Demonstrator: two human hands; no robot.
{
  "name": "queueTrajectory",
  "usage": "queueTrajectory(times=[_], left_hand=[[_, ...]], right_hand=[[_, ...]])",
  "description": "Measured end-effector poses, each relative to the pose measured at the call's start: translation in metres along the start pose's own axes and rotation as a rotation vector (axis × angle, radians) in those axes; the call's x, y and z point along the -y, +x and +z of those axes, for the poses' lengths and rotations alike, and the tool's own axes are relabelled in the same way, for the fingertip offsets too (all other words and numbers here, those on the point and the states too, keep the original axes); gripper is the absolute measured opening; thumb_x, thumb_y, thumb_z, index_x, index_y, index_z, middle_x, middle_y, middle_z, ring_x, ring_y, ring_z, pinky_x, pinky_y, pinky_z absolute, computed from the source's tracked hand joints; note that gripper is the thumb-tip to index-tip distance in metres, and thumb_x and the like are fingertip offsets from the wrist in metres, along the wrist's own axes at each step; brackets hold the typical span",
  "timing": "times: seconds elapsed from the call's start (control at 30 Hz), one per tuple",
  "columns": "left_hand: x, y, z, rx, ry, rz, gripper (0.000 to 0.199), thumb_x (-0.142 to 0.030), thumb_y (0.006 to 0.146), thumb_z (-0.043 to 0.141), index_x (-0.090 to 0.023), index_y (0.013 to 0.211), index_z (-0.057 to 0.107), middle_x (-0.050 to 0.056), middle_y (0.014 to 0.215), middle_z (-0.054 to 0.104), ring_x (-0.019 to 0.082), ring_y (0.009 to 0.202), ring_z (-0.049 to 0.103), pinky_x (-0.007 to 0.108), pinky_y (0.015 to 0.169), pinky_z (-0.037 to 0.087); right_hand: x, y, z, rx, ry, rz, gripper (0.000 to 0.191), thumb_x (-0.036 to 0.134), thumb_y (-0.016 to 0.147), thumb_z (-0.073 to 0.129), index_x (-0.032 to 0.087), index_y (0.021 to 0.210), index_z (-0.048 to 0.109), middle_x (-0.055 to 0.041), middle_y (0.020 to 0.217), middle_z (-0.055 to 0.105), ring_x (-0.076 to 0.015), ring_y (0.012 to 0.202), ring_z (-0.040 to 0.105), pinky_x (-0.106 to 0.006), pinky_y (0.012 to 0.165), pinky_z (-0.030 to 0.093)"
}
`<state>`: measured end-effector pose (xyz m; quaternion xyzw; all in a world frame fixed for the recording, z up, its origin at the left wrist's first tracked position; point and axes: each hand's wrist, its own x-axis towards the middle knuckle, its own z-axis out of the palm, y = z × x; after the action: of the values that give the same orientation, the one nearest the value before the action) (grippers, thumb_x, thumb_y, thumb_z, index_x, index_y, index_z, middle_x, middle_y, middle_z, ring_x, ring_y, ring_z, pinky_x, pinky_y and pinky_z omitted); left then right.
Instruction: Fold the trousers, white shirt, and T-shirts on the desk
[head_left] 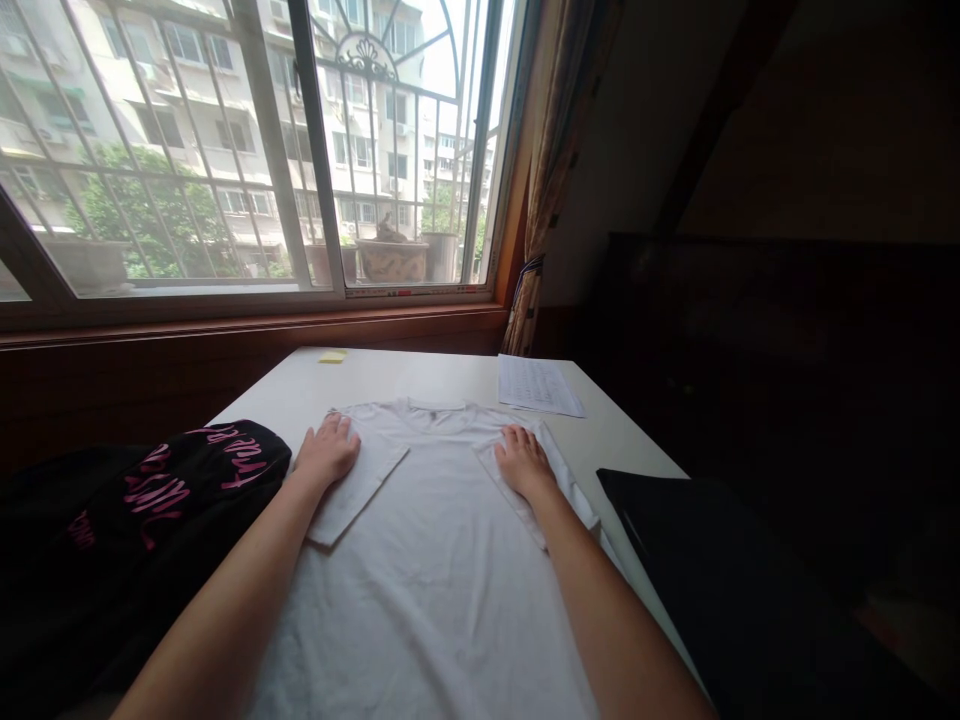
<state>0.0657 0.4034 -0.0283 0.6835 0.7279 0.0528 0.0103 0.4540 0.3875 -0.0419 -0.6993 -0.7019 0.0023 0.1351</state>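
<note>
A white T-shirt [439,520] lies spread on the white table, its neckline toward the far edge and both sleeves folded inward over the body. My left hand [330,450] rests flat on the left shoulder, at the top of the folded left sleeve, fingers extended. On the other side, my right hand [523,460] lies palm down over the right sleeve near the shoulder, its fingers also extended. Neither hand grips anything. The lower end of the shirt runs out of the picture.
Black cloth with pink lettering [161,490] lies left of the shirt. A printed sheet [538,385] and a yellow note [332,356] are near the back edge of the white table [637,435]. A dark flat object [720,560] is at the right. Behind are a barred window and curtain.
</note>
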Motion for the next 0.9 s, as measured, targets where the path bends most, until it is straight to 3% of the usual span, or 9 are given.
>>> queueTrajectory(times=[0.53,0.73,0.9], left_hand=[[-0.003,0.0,0.001,0.005,-0.015,-0.032,0.065,-0.041,0.103,0.018,-0.014,0.161,0.03,0.011,0.173,0.016,0.026,0.16,0.012,0.06,0.125,0.017],[-0.003,0.001,0.002,0.008,-0.02,-0.046,0.065,-0.042,0.103,0.017,-0.015,0.161,0.03,0.01,0.173,0.015,0.025,0.16,0.011,0.061,0.125,0.016],[-0.005,0.003,0.003,-0.005,-0.013,-0.064,0.064,-0.042,0.103,0.02,-0.017,0.16,0.034,0.011,0.172,0.019,0.026,0.159,0.016,0.062,0.124,0.02]], right_hand=[[0.002,-0.002,-0.005,0.081,0.041,0.017,0.059,0.039,0.105,0.031,0.014,0.157,0.039,-0.0117,0.166,0.035,-0.0243,0.151,0.029,-0.038,0.124,0.015],[-0.008,-0.031,-0.012,0.157,0.097,-0.05,0.061,0.039,0.105,0.033,0.015,0.161,0.034,-0.0063,0.171,0.026,-0.0181,0.157,0.019,-0.034,0.127,0.008],[-0.011,-0.07,-0.021,0.17,0.202,-0.086,0.063,0.04,0.104,0.036,0.01,0.16,0.036,-0.0108,0.17,0.025,-0.0214,0.158,0.016,-0.039,0.128,0.008]])
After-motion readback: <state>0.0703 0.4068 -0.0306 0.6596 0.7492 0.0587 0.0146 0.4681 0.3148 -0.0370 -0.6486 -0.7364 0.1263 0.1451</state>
